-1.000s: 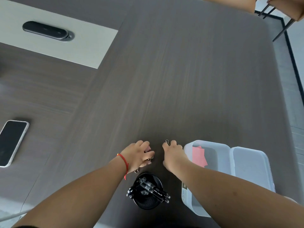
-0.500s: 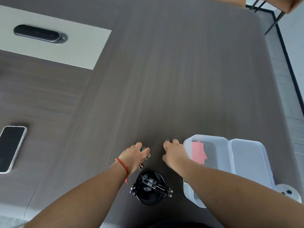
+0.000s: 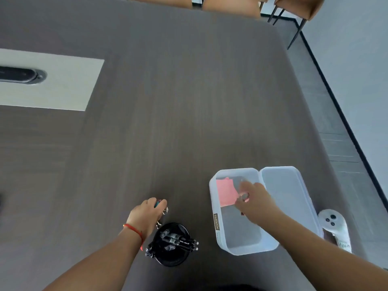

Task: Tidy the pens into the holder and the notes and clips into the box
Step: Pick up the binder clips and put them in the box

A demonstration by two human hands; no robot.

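My left hand (image 3: 147, 215) is closed on several binder clips (image 3: 161, 206), coloured ones with wire loops sticking out, just behind the black round pen holder (image 3: 172, 257) that stands with several black pens (image 3: 178, 241) in it. My right hand (image 3: 255, 199) hovers over the open translucent box (image 3: 218, 240), fingers blurred, with a metal clip (image 3: 244, 195) at its fingertips. Pink notes (image 3: 225, 191) lie in the far end of the box.
The box lid (image 3: 287, 196) lies open to the right. A white controller-like device (image 3: 333, 225) sits at the table's right edge. A pale inset panel with a dark oval port (image 3: 23, 75) is far left. Chairs (image 3: 231, 5) stand beyond the far edge.
My right hand has moved right from the table to above the box, carrying a clip. My left hand stays closed on its clips. The view shifted; the phone left the frame.
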